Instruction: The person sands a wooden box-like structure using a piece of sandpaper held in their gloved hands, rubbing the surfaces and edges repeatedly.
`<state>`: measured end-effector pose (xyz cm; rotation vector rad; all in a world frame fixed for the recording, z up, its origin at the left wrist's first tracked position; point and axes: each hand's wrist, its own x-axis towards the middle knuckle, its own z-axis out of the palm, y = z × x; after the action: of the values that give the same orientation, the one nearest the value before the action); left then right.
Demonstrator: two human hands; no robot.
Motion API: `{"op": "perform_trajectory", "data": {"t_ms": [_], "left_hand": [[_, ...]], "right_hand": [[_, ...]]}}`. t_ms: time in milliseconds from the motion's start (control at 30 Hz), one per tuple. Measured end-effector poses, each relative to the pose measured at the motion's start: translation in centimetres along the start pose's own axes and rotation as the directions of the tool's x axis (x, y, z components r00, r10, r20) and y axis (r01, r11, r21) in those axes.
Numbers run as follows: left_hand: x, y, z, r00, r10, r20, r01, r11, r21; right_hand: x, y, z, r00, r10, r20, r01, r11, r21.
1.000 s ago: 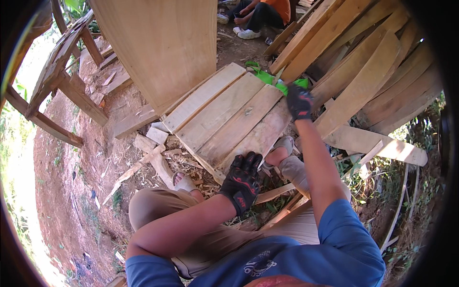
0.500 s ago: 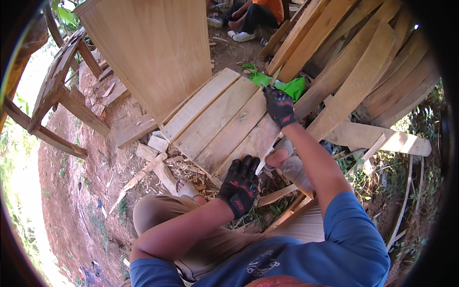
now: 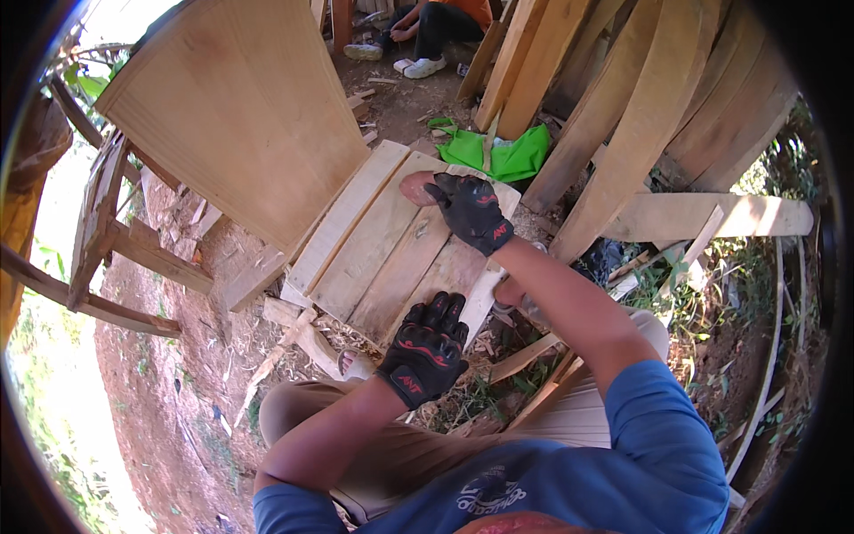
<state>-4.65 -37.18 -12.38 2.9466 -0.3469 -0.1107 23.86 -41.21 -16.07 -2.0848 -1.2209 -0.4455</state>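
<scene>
A panel of several pale wooden slats (image 3: 351, 267) lies in front of my knees. My left hand (image 3: 424, 349), in a black glove with red trim, rests on its near edge with fingers stretched out. Toward the far right side of the panel is my right hand (image 3: 473, 214), gloved alike. Its fingers are closed on a flat, rounded reddish-brown piece (image 3: 417, 188), which looks like a sanding disc and lies against the slats. The glove hides part of that piece.
A large upright wooden board (image 3: 236, 116) stands at the panel's far left. Long planks (image 3: 636, 125) lean at the right, near a green bag (image 3: 511, 153). A wooden frame (image 3: 107, 214) is on the left. Beyond sits another person (image 3: 431, 31). Shavings and offcuts litter the ground.
My right hand has moved left and inward from the panel's far right corner, and the reddish-brown piece now shows under its fingers. My left hand stays at the near edge. The view has shifted slightly.
</scene>
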Motion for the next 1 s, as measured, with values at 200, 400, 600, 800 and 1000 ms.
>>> {"op": "perform_trajectory", "data": {"t_ms": [200, 400, 600, 800, 1000], "left_hand": [[1.8, -1.3, -2.6, 0.964, 0.049, -0.262, -0.094, 0.982, -0.162], [4.0, -3.3, -4.8, 0.832, -0.054, -0.552, -0.102, 0.963, -0.249], [13.2, -11.3, -3.4, 0.905, -0.299, -0.304, 0.112, 0.855, -0.506], [24.8, -13.6, -5.2, 0.955, -0.26, -0.145, 0.261, 0.965, -0.011], [28.1, -14.0, -2.8, 0.957, -0.225, -0.183, 0.24, 0.969, 0.061]], "right_hand": [[1.6, 6.9, -4.0, 0.857, 0.448, -0.255, -0.485, 0.868, -0.104], [-0.5, 9.2, -0.7, 0.724, 0.623, -0.296, -0.672, 0.733, -0.101], [-0.7, 10.7, 0.9, 0.697, 0.622, -0.357, -0.677, 0.735, -0.039], [-0.1, 9.9, -0.7, 0.636, 0.744, -0.204, -0.747, 0.66, 0.078], [-0.2, 10.4, -0.7, 0.621, 0.75, -0.226, -0.745, 0.655, 0.127]]}}
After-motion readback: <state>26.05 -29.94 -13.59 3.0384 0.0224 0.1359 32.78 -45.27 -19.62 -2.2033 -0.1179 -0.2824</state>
